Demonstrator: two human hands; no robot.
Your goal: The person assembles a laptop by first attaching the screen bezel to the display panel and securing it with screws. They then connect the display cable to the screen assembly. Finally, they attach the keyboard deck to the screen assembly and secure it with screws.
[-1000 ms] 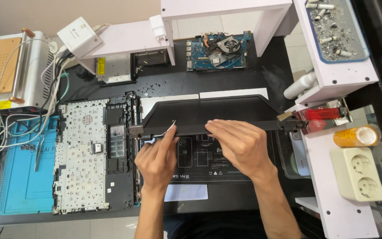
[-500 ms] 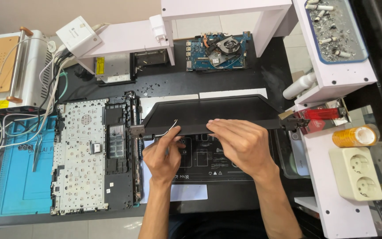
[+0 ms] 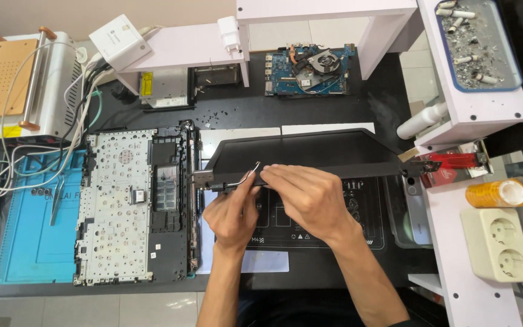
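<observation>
Head view: left hand (image 3: 232, 213), now nearer the right hand (image 3: 310, 200), grips tweezers (image 3: 246, 177) at the lid (image 3: 310, 151) edge; right fingers press it.

I see a black panel (image 3: 310, 151) on a black mat (image 3: 334, 224) printed with thin white outlines. The keyboard frame (image 3: 116, 206) is silver-grey, dotted with small holes, beside a blue mat (image 3: 25, 242). The circuit board (image 3: 307, 69) is blue with copper pipes. A tape roll (image 3: 499, 192) is yellow, the socket (image 3: 497, 245) cream, the cutter (image 3: 452, 161) red.
</observation>
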